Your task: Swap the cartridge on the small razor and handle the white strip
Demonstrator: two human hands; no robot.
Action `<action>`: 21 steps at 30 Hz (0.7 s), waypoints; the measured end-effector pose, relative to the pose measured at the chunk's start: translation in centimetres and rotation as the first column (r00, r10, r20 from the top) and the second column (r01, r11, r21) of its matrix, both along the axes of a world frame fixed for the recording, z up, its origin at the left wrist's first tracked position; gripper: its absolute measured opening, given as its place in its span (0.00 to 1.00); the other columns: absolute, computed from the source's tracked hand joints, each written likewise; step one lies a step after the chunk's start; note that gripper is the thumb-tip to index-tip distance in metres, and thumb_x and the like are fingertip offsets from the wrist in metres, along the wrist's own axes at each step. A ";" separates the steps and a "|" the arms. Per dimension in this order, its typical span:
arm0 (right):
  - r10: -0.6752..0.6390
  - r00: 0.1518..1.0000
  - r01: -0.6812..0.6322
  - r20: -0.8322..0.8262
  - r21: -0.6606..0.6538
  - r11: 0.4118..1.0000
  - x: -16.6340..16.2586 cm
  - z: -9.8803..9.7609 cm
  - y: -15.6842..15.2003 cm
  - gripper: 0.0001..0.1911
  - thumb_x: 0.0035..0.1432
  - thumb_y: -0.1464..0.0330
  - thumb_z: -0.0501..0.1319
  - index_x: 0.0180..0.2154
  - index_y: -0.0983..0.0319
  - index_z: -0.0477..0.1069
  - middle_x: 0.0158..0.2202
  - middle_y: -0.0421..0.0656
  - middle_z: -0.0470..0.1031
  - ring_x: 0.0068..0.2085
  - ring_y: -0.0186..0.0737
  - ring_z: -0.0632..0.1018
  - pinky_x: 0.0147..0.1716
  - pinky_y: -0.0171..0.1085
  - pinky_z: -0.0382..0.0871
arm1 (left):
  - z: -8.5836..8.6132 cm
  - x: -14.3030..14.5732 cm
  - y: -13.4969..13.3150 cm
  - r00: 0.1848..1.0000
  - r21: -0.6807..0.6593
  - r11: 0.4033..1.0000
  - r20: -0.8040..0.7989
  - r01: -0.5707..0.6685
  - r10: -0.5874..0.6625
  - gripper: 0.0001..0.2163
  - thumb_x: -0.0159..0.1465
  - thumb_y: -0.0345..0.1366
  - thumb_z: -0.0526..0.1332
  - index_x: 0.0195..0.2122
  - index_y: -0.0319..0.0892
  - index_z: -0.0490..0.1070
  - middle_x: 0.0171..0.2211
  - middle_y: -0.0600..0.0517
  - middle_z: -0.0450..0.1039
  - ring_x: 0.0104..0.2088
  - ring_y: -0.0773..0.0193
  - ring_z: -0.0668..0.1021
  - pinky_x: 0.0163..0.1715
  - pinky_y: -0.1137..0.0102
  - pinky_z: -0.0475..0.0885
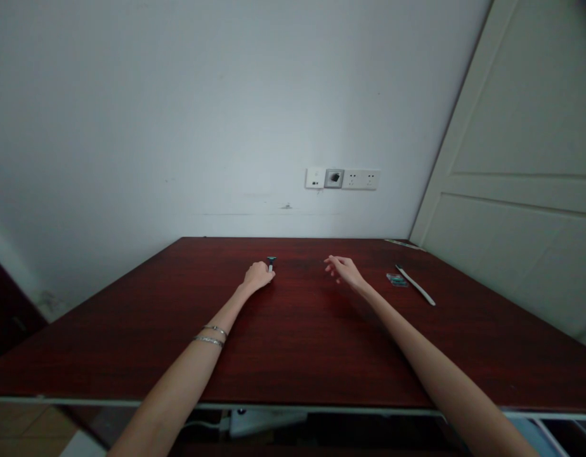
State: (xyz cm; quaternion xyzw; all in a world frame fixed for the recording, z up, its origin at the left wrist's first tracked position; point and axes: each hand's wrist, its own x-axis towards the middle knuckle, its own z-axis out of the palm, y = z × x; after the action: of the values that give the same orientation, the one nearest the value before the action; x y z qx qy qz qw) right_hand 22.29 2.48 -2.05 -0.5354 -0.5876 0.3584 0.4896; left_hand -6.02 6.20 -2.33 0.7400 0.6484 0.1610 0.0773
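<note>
My left hand [259, 275] is closed around the pale handle of a razor [271, 259], whose dark head points up and away from me. Above the table's middle, my right hand [344, 269] holds nothing, its fingers apart and loosely curved. Off to the right of it lies a small clear plastic pack [397, 280] with teal pieces inside, too small to make out exactly. Beside that pack is a long, slightly curved white stick-like thing [416, 285] with a dark far tip.
The dark red wooden table [293, 355] reaches back to a white wall with a row of sockets [361, 179]. A thin pale strip [404, 244] lies at the back right corner, near a pale panelled door [526, 165]. White items and a cable sit below the front edge.
</note>
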 end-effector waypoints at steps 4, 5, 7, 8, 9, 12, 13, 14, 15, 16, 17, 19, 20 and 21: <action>0.020 0.999 -0.020 0.031 -0.006 1.000 0.0 -0.2 0.1 0.17 0.59 0.60 0.51 0.37 0.67 0.69 0.28 0.45 0.72 0.21 0.28 0.68 0.11 0.24 0.59 | 0.1 0.3 -0.2 1.000 -0.003 1.000 -0.023 0.010 -0.010 0.12 0.55 0.41 0.56 0.27 0.40 0.74 0.34 0.42 0.76 0.36 0.56 0.77 0.34 0.70 0.67; 0.029 0.999 -0.028 0.039 -0.005 1.000 0.0 -0.2 0.1 0.17 0.59 0.60 0.51 0.37 0.67 0.69 0.28 0.45 0.72 0.21 0.29 0.68 0.11 0.24 0.59 | 0.2 0.3 -0.3 0.999 -0.007 1.000 -0.032 0.011 -0.012 0.12 0.55 0.41 0.56 0.27 0.40 0.74 0.34 0.42 0.76 0.36 0.55 0.77 0.34 0.70 0.68; 0.048 0.997 -0.048 0.055 -0.003 0.999 -0.1 -0.3 0.1 0.17 0.59 0.60 0.51 0.36 0.67 0.69 0.27 0.45 0.72 0.21 0.29 0.68 0.11 0.25 0.60 | 0.2 0.4 -0.4 0.999 -0.012 1.000 -0.052 0.008 -0.008 0.11 0.54 0.42 0.56 0.27 0.41 0.74 0.34 0.43 0.76 0.37 0.55 0.77 0.35 0.68 0.68; 0.057 0.996 -0.057 0.065 -0.003 0.998 -0.1 -0.3 0.1 0.17 0.59 0.60 0.51 0.36 0.67 0.70 0.27 0.45 0.72 0.21 0.29 0.68 0.11 0.25 0.60 | 0.3 0.5 -0.5 0.998 -0.014 1.000 -0.060 0.005 -0.006 0.11 0.54 0.42 0.56 0.27 0.41 0.74 0.34 0.43 0.76 0.37 0.54 0.77 0.35 0.68 0.68; 0.066 0.995 -0.066 0.075 -0.005 0.998 -0.1 -0.3 0.1 0.17 0.59 0.60 0.51 0.36 0.66 0.70 0.27 0.45 0.72 0.21 0.29 0.68 0.11 0.25 0.59 | 0.3 0.5 -0.6 0.998 -0.016 1.000 -0.067 0.004 -0.005 0.11 0.54 0.42 0.56 0.27 0.41 0.74 0.35 0.43 0.76 0.37 0.54 0.77 0.35 0.67 0.68; 0.083 0.991 -0.083 0.109 -0.012 0.997 -0.2 -0.3 0.0 0.16 0.59 0.61 0.51 0.36 0.66 0.70 0.28 0.45 0.72 0.21 0.29 0.68 0.11 0.25 0.59 | 0.5 0.6 -0.7 0.997 -0.019 1.000 -0.082 0.008 -0.010 0.11 0.54 0.43 0.56 0.29 0.41 0.73 0.36 0.44 0.76 0.38 0.54 0.77 0.36 0.67 0.68; 0.088 0.989 -0.087 0.122 -0.014 0.996 -0.3 -0.3 0.0 0.15 0.58 0.61 0.51 0.36 0.66 0.69 0.28 0.45 0.72 0.21 0.29 0.68 0.11 0.25 0.60 | 0.5 0.6 -0.8 0.996 -0.020 1.000 -0.088 0.009 -0.011 0.12 0.54 0.43 0.56 0.29 0.41 0.74 0.37 0.43 0.76 0.38 0.54 0.77 0.36 0.67 0.69; 0.093 0.987 -0.091 0.134 -0.016 0.996 -0.3 -0.3 -0.1 0.15 0.58 0.62 0.51 0.36 0.66 0.69 0.28 0.45 0.72 0.21 0.29 0.68 0.11 0.24 0.60 | 0.6 0.7 -0.9 0.995 -0.021 1.000 -0.095 0.008 -0.010 0.12 0.54 0.43 0.56 0.30 0.41 0.74 0.37 0.43 0.75 0.39 0.53 0.76 0.37 0.67 0.69; 0.098 0.984 -0.097 0.146 -0.018 0.995 -0.4 -0.2 -0.2 0.15 0.58 0.62 0.51 0.36 0.66 0.69 0.28 0.45 0.71 0.21 0.29 0.68 0.11 0.24 0.60 | 0.7 0.7 -0.9 0.995 -0.023 1.000 -0.103 0.007 -0.009 0.13 0.54 0.44 0.56 0.30 0.41 0.74 0.38 0.43 0.75 0.39 0.53 0.76 0.37 0.67 0.69; 0.106 0.982 -0.104 0.156 -0.020 0.994 -0.4 -0.2 -0.3 0.15 0.58 0.62 0.51 0.35 0.66 0.69 0.27 0.45 0.71 0.21 0.29 0.68 0.11 0.24 0.60 | 0.7 0.7 -0.9 0.994 -0.024 1.000 -0.112 0.005 -0.008 0.13 0.54 0.44 0.56 0.31 0.41 0.74 0.38 0.43 0.75 0.40 0.53 0.76 0.37 0.67 0.69; 0.116 0.980 -0.113 0.163 -0.023 0.993 -0.5 -0.1 -0.4 0.15 0.59 0.62 0.50 0.35 0.66 0.69 0.28 0.45 0.71 0.21 0.29 0.68 0.11 0.24 0.60 | 0.7 0.7 -1.0 0.993 -0.025 1.000 -0.121 0.007 -0.010 0.13 0.54 0.45 0.56 0.31 0.41 0.74 0.38 0.43 0.75 0.40 0.53 0.76 0.38 0.67 0.69; 0.130 0.976 -0.127 0.174 -0.031 0.991 -0.6 0.1 -0.5 0.15 0.59 0.63 0.50 0.35 0.66 0.69 0.28 0.45 0.71 0.21 0.29 0.68 0.11 0.25 0.61 | 0.8 0.7 -1.0 0.990 -0.020 1.000 -0.136 0.021 -0.024 0.13 0.54 0.45 0.56 0.31 0.42 0.73 0.37 0.44 0.75 0.39 0.53 0.76 0.38 0.66 0.69; 0.133 0.975 -0.129 0.177 -0.035 0.991 -0.6 0.2 -0.6 0.15 0.58 0.63 0.50 0.35 0.66 0.69 0.28 0.45 0.71 0.21 0.29 0.68 0.10 0.25 0.61 | 0.7 0.6 -1.0 0.989 -0.016 0.999 -0.142 0.030 -0.032 0.13 0.55 0.46 0.56 0.30 0.42 0.73 0.37 0.44 0.75 0.39 0.53 0.76 0.38 0.65 0.69; 0.134 0.974 -0.130 0.180 -0.037 0.991 -0.6 0.3 -0.6 0.15 0.58 0.63 0.50 0.35 0.66 0.69 0.28 0.45 0.71 0.21 0.29 0.68 0.10 0.25 0.61 | 0.7 0.6 -1.1 0.988 -0.010 0.999 -0.147 0.039 -0.040 0.14 0.55 0.46 0.55 0.30 0.42 0.73 0.37 0.44 0.75 0.39 0.53 0.77 0.38 0.65 0.69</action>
State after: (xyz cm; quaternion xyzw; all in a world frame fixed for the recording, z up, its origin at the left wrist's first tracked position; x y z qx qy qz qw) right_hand 21.69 1.84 -1.72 -0.5317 -0.6598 0.3467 0.4021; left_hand -5.40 5.13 -1.62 0.7624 0.6381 0.1022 0.0349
